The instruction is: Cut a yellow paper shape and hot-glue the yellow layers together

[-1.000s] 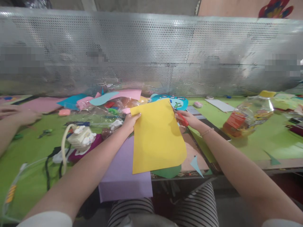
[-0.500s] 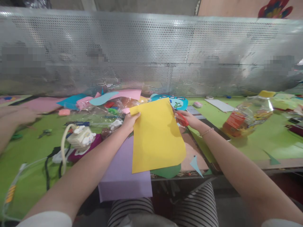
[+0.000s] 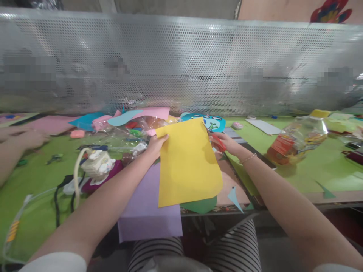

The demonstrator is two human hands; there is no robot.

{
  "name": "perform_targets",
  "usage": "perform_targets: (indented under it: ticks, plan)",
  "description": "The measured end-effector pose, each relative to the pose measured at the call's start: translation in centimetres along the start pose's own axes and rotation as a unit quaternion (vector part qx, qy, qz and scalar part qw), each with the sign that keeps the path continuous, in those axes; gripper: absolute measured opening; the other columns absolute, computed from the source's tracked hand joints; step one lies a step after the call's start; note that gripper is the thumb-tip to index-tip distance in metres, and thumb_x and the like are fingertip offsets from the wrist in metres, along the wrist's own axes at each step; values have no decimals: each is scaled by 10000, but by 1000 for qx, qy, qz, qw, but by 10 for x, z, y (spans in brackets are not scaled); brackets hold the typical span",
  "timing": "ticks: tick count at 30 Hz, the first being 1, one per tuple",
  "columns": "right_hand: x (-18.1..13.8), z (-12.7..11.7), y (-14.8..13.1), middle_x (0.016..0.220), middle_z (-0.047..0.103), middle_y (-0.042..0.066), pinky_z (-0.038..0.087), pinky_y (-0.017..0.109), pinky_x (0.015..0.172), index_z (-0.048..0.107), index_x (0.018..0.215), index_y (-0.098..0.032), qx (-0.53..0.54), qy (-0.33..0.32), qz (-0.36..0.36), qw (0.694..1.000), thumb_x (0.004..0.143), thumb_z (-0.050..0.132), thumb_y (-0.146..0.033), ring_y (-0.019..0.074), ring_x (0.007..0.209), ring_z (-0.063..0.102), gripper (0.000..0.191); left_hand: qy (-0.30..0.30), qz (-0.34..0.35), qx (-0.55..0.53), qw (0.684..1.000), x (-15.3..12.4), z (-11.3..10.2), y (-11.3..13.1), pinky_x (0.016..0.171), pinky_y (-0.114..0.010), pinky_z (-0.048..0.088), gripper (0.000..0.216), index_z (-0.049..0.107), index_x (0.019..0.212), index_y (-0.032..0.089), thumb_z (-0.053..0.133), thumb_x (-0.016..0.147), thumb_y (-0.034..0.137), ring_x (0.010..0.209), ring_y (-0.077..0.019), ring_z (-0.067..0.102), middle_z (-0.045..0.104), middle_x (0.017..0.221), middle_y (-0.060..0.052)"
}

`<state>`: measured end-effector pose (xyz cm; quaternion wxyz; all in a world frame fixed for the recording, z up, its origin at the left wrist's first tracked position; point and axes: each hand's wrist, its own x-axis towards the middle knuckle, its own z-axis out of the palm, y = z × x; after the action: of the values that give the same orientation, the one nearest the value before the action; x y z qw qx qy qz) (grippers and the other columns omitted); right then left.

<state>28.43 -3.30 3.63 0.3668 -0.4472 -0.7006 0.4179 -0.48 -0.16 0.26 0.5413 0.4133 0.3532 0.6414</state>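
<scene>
My left hand (image 3: 157, 146) pinches the upper left corner of a yellow sheet of paper (image 3: 188, 166), thumb on top. At the sheet's upper right edge, my right hand (image 3: 228, 144) is closed round the handles of red-handled scissors (image 3: 218, 142). The scissor blades lie along that edge, partly hidden by the paper. The sheet's lower right corner is rounded. Beneath it are a purple sheet (image 3: 150, 219), which hangs over the table's front edge, and a green paper piece (image 3: 201, 205). A pale blue scrap (image 3: 234, 198) lies to the right.
A plastic bottle with a yellow cap (image 3: 300, 138) stands at right. A plug adapter (image 3: 98, 164) with cables sits at left. Clear plastic wrap and coloured papers (image 3: 150, 112) lie behind, before a perforated metal panel (image 3: 181, 64). Another person's hand (image 3: 31, 139) is at far left.
The other person's hand at far left has shifted slightly. My hands, the yellow sheet and the scissors show hardly any movement.
</scene>
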Motion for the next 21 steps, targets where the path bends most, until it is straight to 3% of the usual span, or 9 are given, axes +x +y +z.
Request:
perform_targets:
  ticks: [6, 15, 21]
  plan:
    - [-2, 1, -3, 549, 506, -39, 271, 191, 361, 472, 723, -177, 50, 5, 9, 999, 726, 597, -596, 51, 411, 397, 437, -11, 12, 16, 1000, 0, 0, 1, 802, -389, 522, 373, 646, 871, 148, 787, 535, 230, 838, -244, 671, 701, 965, -86]
    - [-2, 3, -5, 511, 452, -54, 263, 191, 338, 454, 680, -179, 30, 7, -1, 1000, 728, 587, -605, 48, 386, 373, 449, -3, 29, 29, 999, 0, 1, 4, 769, -360, 533, 359, 652, 859, 147, 782, 535, 232, 824, -233, 669, 704, 957, -83]
    - [-4, 2, -7, 557, 511, -37, 282, 190, 363, 474, 720, -175, 33, 5, 8, 999, 731, 585, -602, 53, 414, 407, 441, 4, 48, 51, 998, -1, 3, 6, 771, -372, 523, 362, 657, 845, 148, 790, 527, 257, 797, -235, 668, 707, 915, -79]
